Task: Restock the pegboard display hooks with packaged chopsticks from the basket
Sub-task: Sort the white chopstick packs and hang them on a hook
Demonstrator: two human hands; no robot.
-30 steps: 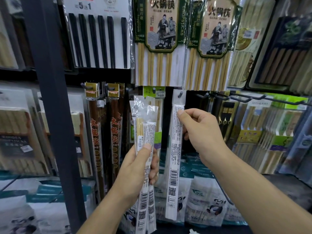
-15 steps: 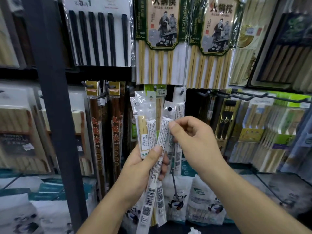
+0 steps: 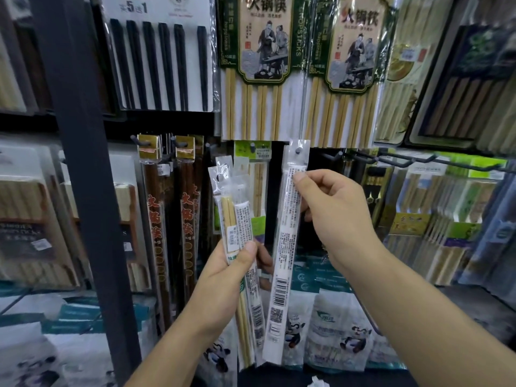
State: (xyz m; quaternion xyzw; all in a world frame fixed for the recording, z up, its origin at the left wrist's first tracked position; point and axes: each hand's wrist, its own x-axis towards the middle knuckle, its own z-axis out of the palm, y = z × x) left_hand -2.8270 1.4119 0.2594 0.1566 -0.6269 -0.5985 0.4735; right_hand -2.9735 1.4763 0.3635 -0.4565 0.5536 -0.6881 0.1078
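My left hand grips a small bundle of clear-wrapped bamboo chopstick packs, held upright in front of the pegboard. My right hand pinches the upper part of one long white pack. That pack's top hole sits at the tip of a dark display hook. The pack hangs down with its barcode facing me. The basket is out of view.
A dark upright post stands at the left. Long brown chopstick packs hang beside the bundle. Large bamboo chopstick cards hang above. Bare black hooks jut out at the right. Panda-printed bags sit below.
My right hand left the hanging pack, pinched one pack out of the left hand's bundle and raised it until its hole reached the hook. The left hand stayed almost still.
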